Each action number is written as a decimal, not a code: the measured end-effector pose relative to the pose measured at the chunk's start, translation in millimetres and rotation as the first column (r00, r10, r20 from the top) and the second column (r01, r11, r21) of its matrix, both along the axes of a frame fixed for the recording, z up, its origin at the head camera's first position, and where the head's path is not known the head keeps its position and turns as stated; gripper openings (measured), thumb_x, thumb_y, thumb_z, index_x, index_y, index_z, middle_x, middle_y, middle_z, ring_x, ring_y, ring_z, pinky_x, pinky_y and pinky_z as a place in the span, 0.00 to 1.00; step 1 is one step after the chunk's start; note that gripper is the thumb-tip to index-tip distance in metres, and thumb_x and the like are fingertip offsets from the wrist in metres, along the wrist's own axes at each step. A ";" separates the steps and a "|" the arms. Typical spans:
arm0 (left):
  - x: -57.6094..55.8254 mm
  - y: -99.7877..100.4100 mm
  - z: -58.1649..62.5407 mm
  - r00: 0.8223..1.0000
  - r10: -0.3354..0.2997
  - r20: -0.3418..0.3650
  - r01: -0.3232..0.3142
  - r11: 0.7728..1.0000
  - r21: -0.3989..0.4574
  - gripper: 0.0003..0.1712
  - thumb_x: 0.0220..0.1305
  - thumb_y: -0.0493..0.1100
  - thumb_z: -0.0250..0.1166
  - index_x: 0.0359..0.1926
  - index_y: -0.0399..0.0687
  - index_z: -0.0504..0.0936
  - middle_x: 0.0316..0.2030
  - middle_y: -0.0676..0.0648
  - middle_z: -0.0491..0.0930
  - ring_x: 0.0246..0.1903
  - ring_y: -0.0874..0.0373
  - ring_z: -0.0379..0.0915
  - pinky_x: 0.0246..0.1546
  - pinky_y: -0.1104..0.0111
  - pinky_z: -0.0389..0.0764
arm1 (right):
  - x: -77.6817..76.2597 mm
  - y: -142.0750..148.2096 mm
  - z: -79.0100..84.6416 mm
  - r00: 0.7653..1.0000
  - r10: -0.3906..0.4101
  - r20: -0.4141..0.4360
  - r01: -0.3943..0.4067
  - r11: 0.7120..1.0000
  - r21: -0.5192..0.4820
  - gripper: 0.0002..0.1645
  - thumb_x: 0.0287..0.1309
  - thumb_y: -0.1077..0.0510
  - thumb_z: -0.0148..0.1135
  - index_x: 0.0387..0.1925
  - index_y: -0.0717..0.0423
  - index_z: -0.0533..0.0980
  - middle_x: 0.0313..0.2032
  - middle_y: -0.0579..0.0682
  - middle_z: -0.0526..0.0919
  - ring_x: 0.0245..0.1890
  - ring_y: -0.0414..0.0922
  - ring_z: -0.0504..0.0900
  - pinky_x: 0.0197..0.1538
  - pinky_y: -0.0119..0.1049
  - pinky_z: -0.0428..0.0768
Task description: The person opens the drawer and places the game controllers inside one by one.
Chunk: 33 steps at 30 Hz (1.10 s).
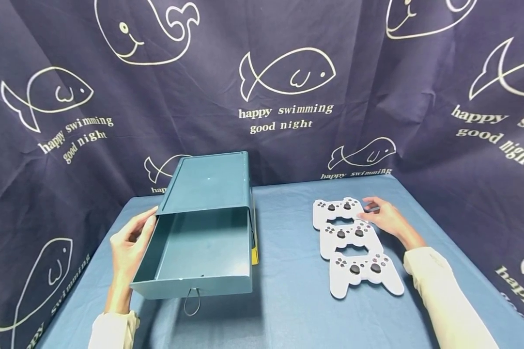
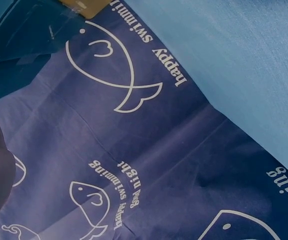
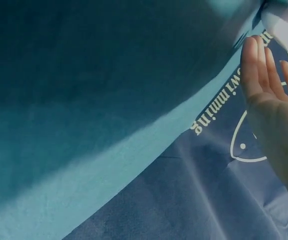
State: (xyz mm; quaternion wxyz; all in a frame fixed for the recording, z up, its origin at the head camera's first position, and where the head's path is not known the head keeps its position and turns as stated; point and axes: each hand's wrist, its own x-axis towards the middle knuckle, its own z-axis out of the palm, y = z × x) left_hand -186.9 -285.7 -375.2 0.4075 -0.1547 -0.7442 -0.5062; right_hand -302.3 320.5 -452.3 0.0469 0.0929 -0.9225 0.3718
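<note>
A blue-green drawer box stands left of the middle, with its drawer pulled out towards me and nothing inside. At the box's left side, my left hand touches near where the drawer leaves the housing, thumb and fingers on the outside. Three white game controllers lie in an overlapping column on the right: a back controller, a middle controller and a front controller. My right hand is beside the back controller's right grip, fingers extended and thumb tip right at its edge.
A wire loop pull hangs from the drawer front. Something yellow shows low at the box's right side. The blue table cloth lies beneath everything, and a dark blue curtain with white fish drawings rises behind.
</note>
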 end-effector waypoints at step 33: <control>1.1 -1.7 0.2 1.000 -0.007 0.002 0.007 1.000 -0.021 0.16 0.67 0.22 0.63 0.54 0.29 0.85 0.43 0.57 0.88 0.33 0.70 0.82 0.33 0.81 0.76 | -23.3 1.3 -5.5 0.986 0.152 0.069 -0.142 0.980 -0.137 0.38 0.59 0.62 0.73 0.65 0.77 0.69 0.40 0.61 0.84 0.37 0.40 0.80 0.39 0.28 0.78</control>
